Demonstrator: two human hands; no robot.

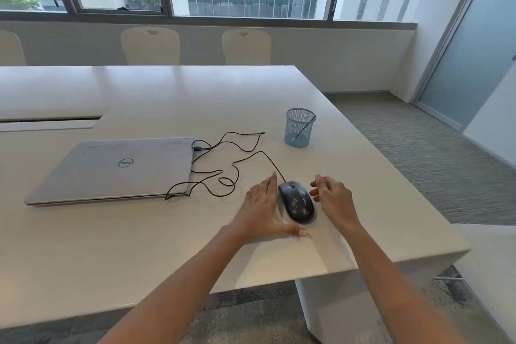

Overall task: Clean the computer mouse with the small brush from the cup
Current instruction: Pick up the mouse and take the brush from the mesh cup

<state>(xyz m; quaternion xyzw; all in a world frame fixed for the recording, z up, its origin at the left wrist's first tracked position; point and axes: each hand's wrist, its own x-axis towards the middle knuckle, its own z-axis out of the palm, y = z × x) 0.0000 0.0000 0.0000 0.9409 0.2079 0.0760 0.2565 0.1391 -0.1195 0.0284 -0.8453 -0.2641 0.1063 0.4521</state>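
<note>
A dark, dusty computer mouse (297,201) lies on the white table (139,246) near its right front corner. My left hand (264,208) rests flat against the mouse's left side, fingers straight and thumb stretched out under its near end. My right hand (333,198) hovers just right of the mouse, fingers loosely curled and holding nothing. Farther back stands a blue mesh cup (298,128) with a thin dark brush (304,127) leaning inside it, its tip at the right rim.
The mouse's black cable (237,165) loops across the table to a closed silver laptop (117,167) on the left. The table edge runs close on the right and front. Chairs (150,46) stand behind the table under the windows.
</note>
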